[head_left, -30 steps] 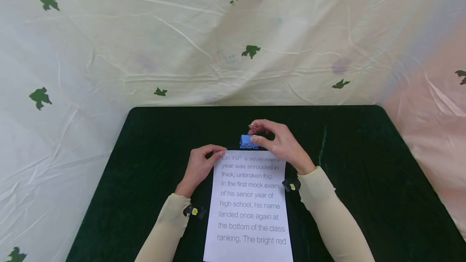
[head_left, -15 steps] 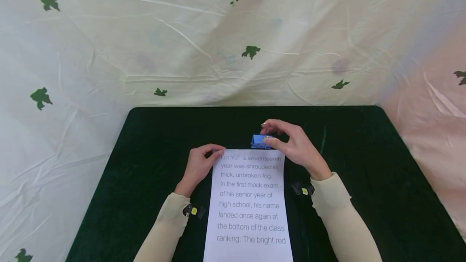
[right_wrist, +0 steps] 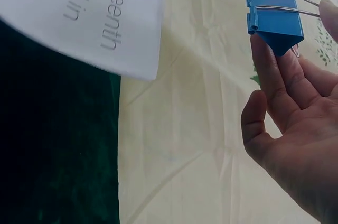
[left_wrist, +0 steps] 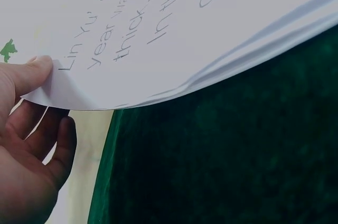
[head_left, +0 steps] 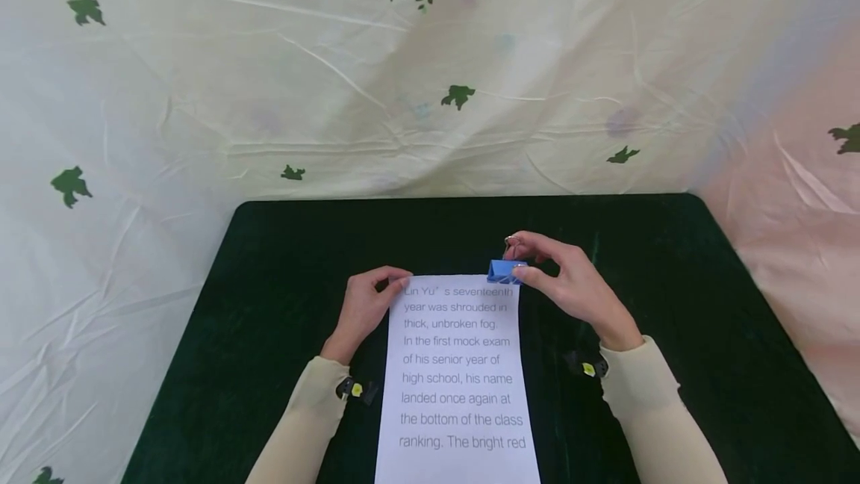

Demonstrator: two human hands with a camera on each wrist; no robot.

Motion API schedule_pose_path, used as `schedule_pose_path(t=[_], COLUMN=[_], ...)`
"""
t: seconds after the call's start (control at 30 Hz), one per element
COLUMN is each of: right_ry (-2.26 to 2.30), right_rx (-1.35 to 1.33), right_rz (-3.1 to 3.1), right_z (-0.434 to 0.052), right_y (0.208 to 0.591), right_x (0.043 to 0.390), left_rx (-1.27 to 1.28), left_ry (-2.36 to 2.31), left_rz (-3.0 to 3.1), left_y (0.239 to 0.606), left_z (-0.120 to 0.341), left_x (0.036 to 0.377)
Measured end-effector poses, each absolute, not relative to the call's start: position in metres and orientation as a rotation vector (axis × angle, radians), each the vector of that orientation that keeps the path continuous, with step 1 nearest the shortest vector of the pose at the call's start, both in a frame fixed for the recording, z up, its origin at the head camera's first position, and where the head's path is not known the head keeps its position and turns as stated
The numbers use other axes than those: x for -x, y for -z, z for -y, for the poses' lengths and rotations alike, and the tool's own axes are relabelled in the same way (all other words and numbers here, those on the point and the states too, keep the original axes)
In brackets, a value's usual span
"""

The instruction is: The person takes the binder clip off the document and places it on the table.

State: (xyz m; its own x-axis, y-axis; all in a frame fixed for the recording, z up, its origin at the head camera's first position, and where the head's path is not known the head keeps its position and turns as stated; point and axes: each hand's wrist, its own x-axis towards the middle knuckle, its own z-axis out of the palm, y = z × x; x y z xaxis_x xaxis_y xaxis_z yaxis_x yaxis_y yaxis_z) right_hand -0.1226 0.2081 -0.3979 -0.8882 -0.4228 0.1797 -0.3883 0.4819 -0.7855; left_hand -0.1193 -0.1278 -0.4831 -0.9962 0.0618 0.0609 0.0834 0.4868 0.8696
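While left hand (head_left: 363,308) pinches paper stack (head_left: 459,372) corner, right hand (head_left: 571,286) pinching blue binder clip (head_left: 505,272) beside top edge

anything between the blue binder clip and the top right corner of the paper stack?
Nothing visible. The right hand pinches the binder clip just beyond the paper stack corner; only open air shows between them in the right wrist view.

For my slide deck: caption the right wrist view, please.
Right hand pinches a blue binder clip beside the printed paper's corner.

Green table (head_left: 672,282), leaf-print sheet (head_left: 201,95)
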Motion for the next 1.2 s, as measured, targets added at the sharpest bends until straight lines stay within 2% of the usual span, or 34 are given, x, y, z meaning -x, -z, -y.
schedule_pose_path(t=[0.63, 1.2], right_ry=[1.368, 1.245], right_rx=[0.424, 0.402], right_rz=[-2.698, -2.656], right_z=[-0.243, -0.267], right_y=[0.415, 0.440], right_x=[0.102, 0.099], left_rx=[0.115, 0.135], left_ry=[1.577, 1.575], left_rz=[2.706, 2.710], left_y=[0.484, 0.485], left_z=[0.125, 0.127], left_x=[0.122, 0.123])
